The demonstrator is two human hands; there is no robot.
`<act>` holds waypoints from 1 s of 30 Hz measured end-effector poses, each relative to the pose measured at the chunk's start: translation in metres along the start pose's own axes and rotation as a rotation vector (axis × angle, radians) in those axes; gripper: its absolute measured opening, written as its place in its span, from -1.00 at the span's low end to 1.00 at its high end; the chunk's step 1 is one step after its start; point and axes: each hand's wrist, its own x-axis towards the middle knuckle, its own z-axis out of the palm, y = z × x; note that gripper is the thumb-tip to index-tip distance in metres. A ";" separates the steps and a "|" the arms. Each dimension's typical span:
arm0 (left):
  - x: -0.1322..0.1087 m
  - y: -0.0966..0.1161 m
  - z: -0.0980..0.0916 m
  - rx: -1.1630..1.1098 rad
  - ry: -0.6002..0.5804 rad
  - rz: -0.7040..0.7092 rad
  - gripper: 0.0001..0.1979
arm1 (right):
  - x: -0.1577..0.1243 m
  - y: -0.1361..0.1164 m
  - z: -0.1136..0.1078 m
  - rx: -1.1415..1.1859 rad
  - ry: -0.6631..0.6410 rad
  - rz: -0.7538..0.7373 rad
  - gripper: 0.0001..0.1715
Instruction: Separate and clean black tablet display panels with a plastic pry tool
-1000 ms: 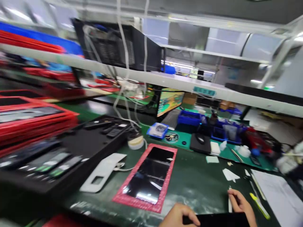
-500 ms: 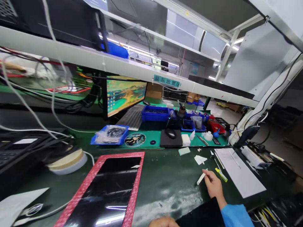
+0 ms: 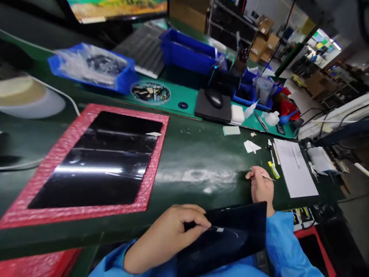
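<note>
Here, left hand (image 3: 176, 226) pinched closed over glossy panel (image 3: 240, 234), right hand (image 3: 262, 187) around slender stick (image 3: 267, 177).

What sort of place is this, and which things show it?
Likely an electronics workshop: a dark glossy panel lies on pink bubble wrap, blue bins stand along the bench, and the right hand holds a thin tool.

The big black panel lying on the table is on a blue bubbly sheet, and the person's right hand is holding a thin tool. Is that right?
Not quite: the bubbly sheet under the black panel is pinkish red, as the head view shows. The person's right hand does hold a thin tool.
</note>
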 end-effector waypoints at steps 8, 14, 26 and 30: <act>0.002 0.010 -0.002 -0.025 0.002 0.029 -0.76 | 0.018 -0.092 -0.071 0.246 -0.114 0.078 -0.79; 0.008 0.021 0.006 -0.086 -0.058 0.010 -0.76 | -0.013 -0.128 -0.069 -0.010 -0.503 0.006 -0.76; -0.005 0.051 -0.003 0.029 0.010 -0.002 -0.75 | -0.014 -0.150 -0.031 -0.258 -0.569 -0.707 -0.50; -0.012 0.045 0.018 -0.017 -0.009 -0.023 -0.71 | -0.027 -0.145 -0.023 -0.230 -0.657 -0.776 -0.58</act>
